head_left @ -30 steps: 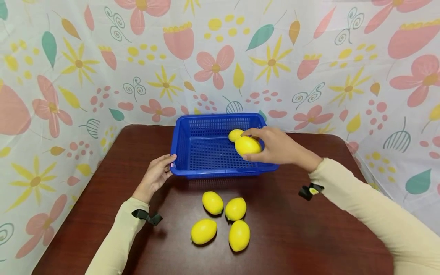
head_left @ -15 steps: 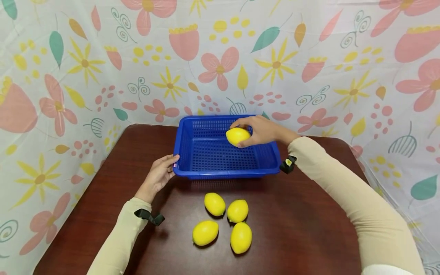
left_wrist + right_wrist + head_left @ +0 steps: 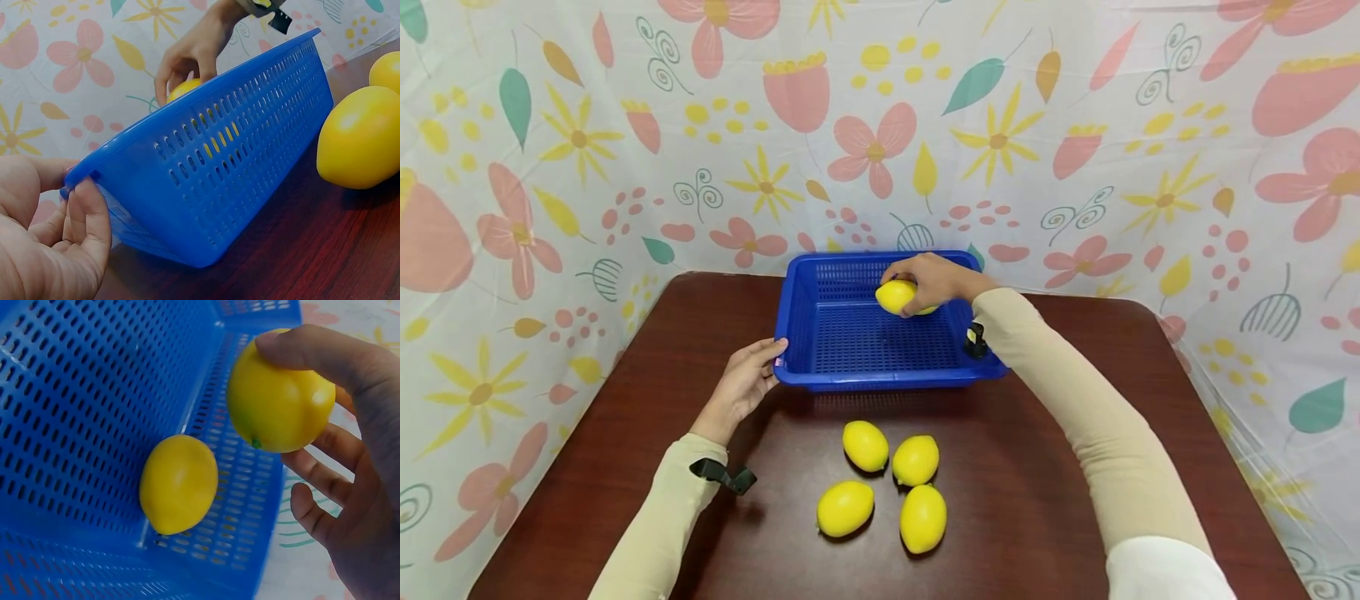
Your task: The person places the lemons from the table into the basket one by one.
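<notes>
My left hand (image 3: 747, 382) pinches the near left corner of a blue plastic basket (image 3: 880, 377), thumb on the rim and fingers curled below it. Over the basket's far side, my right hand (image 3: 934, 280) grips a yellow lemon (image 3: 895, 297) between thumb and fingers. The right wrist view shows that held lemon (image 3: 281, 394) with its small green stem end, above the basket. Another lemon (image 3: 179, 484) lies inside on the basket floor by the far wall; in the head view the right hand largely covers it.
Several lemons lie on the dark wooden table (image 3: 1015, 467) in front of the basket, among them a left front lemon (image 3: 846, 508) and a right front lemon (image 3: 923, 519). A flower-patterned cloth (image 3: 872, 100) hangs behind and beside the table.
My right hand has carried its lemon leftward and toward the back of the basket, past the lemon lying inside. The left hand stays on the corner.
</notes>
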`<action>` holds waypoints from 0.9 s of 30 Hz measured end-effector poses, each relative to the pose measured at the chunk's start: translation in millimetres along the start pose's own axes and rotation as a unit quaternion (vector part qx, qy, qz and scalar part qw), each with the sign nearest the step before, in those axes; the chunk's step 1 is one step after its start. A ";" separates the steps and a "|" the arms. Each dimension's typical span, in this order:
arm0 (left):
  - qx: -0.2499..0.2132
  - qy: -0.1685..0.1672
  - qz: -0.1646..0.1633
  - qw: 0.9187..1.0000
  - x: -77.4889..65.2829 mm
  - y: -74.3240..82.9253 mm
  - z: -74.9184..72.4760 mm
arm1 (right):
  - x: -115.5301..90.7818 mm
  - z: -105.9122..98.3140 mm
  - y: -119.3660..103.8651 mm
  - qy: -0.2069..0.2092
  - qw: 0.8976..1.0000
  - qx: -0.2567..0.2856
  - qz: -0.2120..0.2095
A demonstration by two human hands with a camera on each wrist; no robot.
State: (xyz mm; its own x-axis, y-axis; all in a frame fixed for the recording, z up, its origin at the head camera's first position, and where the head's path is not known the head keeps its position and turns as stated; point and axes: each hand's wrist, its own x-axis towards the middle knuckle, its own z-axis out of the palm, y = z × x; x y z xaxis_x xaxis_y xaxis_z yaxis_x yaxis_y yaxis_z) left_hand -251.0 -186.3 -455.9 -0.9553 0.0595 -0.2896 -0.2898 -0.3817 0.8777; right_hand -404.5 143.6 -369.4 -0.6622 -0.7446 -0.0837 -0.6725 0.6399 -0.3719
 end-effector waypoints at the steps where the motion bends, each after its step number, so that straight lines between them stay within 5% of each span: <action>1: 0.000 0.001 0.000 1.000 -0.1 -0.2 0.4 | 2.9 2.0 2.1 -0.002 1.000 -0.003 0.000; 16: -0.002 0.004 -0.003 1.000 0.0 0.3 -0.6 | 43.5 33.5 4.7 -0.020 0.996 -0.040 0.083; 27: -0.015 0.009 -0.004 1.000 0.9 -2.3 -0.3 | 52.8 56.6 7.9 -0.011 0.991 -0.072 0.114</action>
State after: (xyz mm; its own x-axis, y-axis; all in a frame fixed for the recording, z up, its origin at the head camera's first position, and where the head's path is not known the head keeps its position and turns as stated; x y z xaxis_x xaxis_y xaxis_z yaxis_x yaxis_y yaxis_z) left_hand -251.2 -185.7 -458.3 -0.9519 0.0457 -0.3031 -0.2947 -0.4083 0.8640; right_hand -426.1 98.6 -429.1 -0.7958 -0.5811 -0.1703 -0.5480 0.8108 -0.2057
